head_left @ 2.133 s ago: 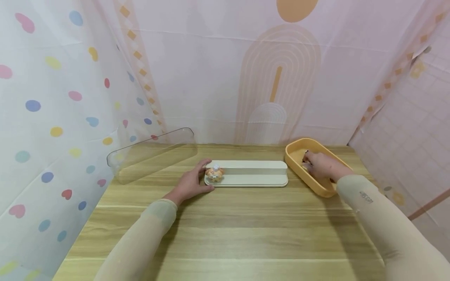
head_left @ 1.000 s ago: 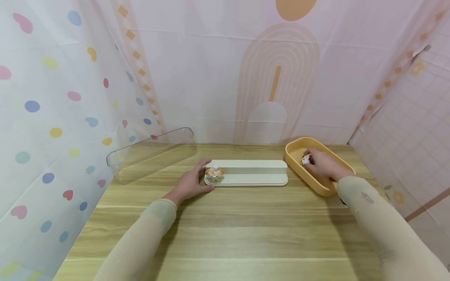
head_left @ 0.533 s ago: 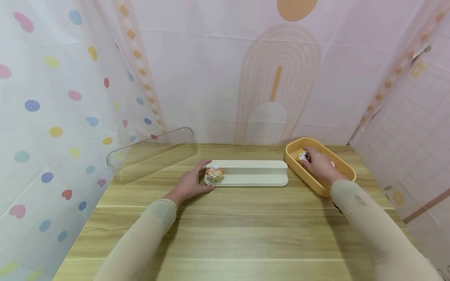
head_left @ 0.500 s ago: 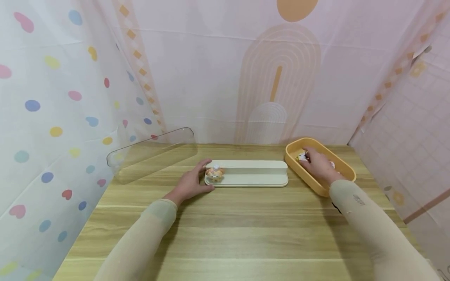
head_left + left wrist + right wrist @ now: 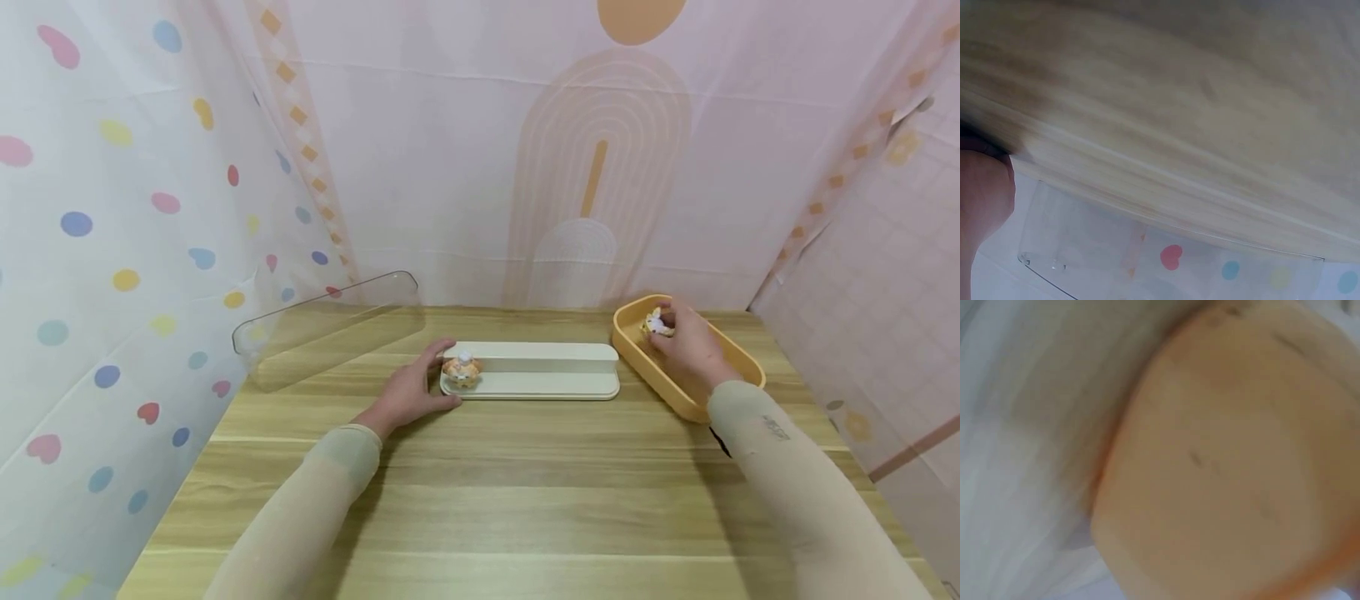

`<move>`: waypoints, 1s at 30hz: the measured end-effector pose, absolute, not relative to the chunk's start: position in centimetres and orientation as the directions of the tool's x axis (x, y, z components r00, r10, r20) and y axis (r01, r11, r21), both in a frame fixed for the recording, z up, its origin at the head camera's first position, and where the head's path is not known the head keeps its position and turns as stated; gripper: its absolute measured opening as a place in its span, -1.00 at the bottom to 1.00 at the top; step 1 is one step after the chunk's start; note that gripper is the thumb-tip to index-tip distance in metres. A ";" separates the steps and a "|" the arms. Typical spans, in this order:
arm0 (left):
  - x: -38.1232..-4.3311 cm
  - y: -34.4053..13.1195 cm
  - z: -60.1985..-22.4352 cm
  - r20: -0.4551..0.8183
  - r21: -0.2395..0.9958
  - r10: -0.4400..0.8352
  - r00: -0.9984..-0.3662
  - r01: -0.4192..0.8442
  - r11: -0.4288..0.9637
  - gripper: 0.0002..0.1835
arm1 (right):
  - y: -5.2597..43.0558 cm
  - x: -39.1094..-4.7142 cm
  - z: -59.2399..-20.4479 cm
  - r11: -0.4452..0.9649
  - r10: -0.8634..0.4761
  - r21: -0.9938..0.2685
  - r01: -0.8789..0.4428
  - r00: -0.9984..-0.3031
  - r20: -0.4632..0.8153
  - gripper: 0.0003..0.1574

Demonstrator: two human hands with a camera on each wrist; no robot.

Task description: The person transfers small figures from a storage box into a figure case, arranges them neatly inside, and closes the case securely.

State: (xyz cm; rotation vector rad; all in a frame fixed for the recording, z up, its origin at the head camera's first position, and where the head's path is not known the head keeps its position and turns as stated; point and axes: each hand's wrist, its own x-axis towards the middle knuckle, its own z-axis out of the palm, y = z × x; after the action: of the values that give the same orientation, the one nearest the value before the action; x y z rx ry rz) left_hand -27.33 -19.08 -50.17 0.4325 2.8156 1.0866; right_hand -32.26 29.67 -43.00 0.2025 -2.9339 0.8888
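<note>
In the head view my left hand point(image 5: 408, 392) holds the left end of a white two-step display stand point(image 5: 551, 385), thumb at the front and fingers behind. On that end sits a small orange-and-white animal figurine point(image 5: 462, 370) with a white top. At the right, my right hand point(image 5: 693, 346) is over an orange tray point(image 5: 738, 357) and pinches a small white-and-yellow figurine point(image 5: 657, 322) between thumb and fingers. Part of that figurine is hidden by the fingers. The right wrist view shows the blurred inside of the tray point(image 5: 1222, 475); the left wrist view catches only an edge of my left hand point(image 5: 985, 200).
A clear plastic cover point(image 5: 333, 337) stands at the back left of the wooden table point(image 5: 525, 500), near the dotted curtain point(image 5: 112, 250). A pale patterned curtain point(image 5: 450, 167) hangs behind. The tray lies just right of the stand.
My right hand has shifted about inside the tray. The white-and-yellow figurine, lower in the tray half a second ago, is now higher in its fingers. My left hand keeps its place on the stand.
</note>
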 end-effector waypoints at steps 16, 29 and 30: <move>-27.3 -19.1 -50.1 0.007 0.668 0.295 -0.956 0.224 0.710 0.11 | 21.3 -30.5 -39.3 0.635 -0.398 -0.637 -0.437 -0.892 0.215 -0.25; -27.4 -18.4 -50.0 0.010 0.657 0.300 -0.954 0.232 0.717 0.13 | 12.2 -29.8 -42.3 0.599 -0.664 -0.439 -0.670 -0.722 0.196 -0.28; -27.4 -18.3 -50.0 0.009 0.656 0.300 -0.954 0.232 0.718 0.13 | 12.0 -29.7 -42.5 0.598 -0.665 -0.435 -0.673 -0.719 0.199 -0.28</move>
State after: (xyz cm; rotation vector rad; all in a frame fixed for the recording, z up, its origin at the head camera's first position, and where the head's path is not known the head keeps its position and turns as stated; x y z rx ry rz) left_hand -27.40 -18.28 -49.98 0.4385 2.8207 1.0566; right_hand -29.75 12.01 -42.46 1.1704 -2.7934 0.7720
